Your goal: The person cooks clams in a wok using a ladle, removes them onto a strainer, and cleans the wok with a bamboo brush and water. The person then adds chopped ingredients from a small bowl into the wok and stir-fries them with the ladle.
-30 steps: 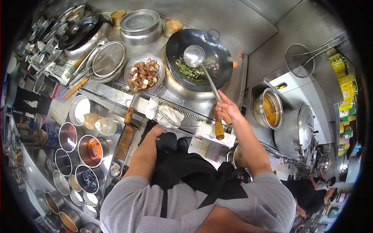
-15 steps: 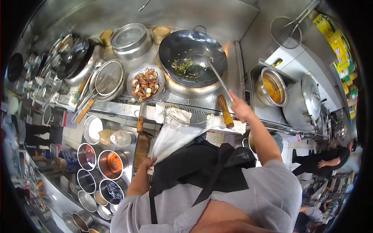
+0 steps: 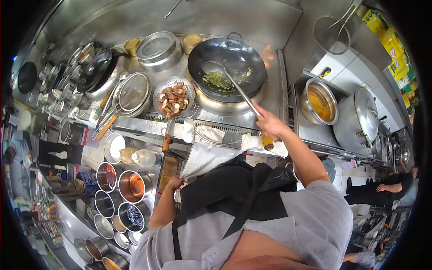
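Note:
My right hand (image 3: 271, 123) is wrapped round the handle of a long metal ladle (image 3: 240, 89). The ladle's bowl rests inside a black wok (image 3: 249, 56), at the left of chopped greens (image 3: 217, 80) that lie in the wok's bottom. My left hand (image 3: 173, 183), low beside the apron, is closed on the corner of a white cloth (image 3: 204, 157) that hangs from the stove's front edge. Left of the wok, a perforated strainer (image 3: 167, 127) holds shellfish (image 3: 173, 99). A bamboo brush (image 3: 267, 142) is partly hidden behind my right hand.
Flame (image 3: 268, 55) shows at the wok's right. A pot of yellow-brown liquid (image 3: 320, 103) and a large lidded pot (image 3: 360, 119) stand right. Mesh strainers (image 3: 133, 92) lie left. Sauce containers (image 3: 135, 185) and bottles (image 3: 145, 157) crowd the lower left. A co-worker (image 3: 387, 189) stands far right.
The ladle's bowl has swept from the right of the greens to their left. My right hand has shifted slightly left, and my left hand has risen a little. The view has turned slightly.

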Tool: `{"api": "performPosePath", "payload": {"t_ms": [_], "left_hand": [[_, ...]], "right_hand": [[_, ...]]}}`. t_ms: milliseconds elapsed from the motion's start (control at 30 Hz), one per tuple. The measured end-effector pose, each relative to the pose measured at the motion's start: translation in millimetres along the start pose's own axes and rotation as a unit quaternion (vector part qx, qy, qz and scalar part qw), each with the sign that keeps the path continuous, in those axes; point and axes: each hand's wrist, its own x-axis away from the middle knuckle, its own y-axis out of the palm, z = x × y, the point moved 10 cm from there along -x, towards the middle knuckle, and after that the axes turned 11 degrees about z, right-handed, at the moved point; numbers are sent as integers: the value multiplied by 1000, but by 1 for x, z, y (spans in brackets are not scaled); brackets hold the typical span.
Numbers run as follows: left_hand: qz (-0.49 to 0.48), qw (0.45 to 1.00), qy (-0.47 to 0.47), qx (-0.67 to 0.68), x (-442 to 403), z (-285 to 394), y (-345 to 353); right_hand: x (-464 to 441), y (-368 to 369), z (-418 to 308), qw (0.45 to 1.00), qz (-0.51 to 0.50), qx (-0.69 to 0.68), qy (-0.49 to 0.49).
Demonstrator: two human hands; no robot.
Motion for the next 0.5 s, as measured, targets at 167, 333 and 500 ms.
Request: {"api": "performPosePath", "payload": {"t_ms": [167, 333, 500], "left_hand": [[9, 987, -64, 147, 0, 3, 15], [9, 998, 13, 67, 7, 17, 13], [59, 987, 36, 146, -4, -34, 31]], "right_hand": [[-18, -18, 33, 998, 30, 42, 30], [-64, -45, 25, 986, 165, 8, 18], [-56, -12, 40, 985, 136, -89, 55]]}}
